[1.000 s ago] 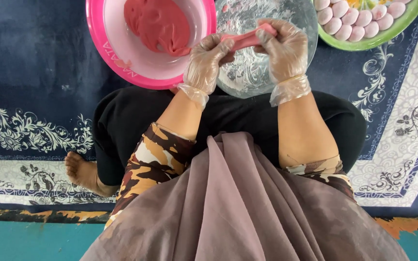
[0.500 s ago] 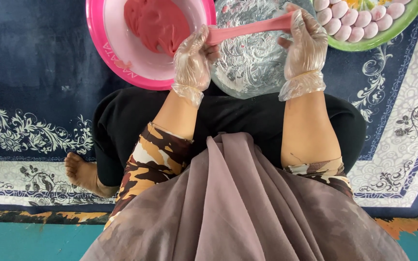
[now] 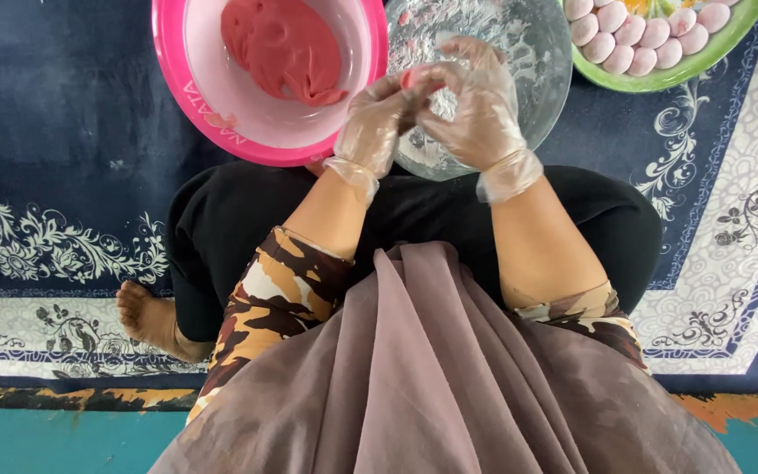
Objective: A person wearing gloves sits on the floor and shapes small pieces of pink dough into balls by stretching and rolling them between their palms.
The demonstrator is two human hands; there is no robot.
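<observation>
Having been stretching a long pink strip 0.5 s ago, the left hand [image 3: 375, 123] and right hand [image 3: 475, 110] are now closing their 2 sets of gloved fingers around the bunched pink dough piece [image 3: 412, 79] above the glass bowl [image 3: 537, 53], beside the pink bowl [image 3: 177, 70] on the carpet [image 3: 54, 114], suggesting shaping is beginning.

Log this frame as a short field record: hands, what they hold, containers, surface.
left hand: clear glove, fingers pinching pink dough piece
right hand: clear glove, cupped against the same piece
pink bowl: holds pink dough lump
glass bowl: floury, under both hands
green plate: pale pink dough balls, top right
surface: dark blue patterned rug
</observation>
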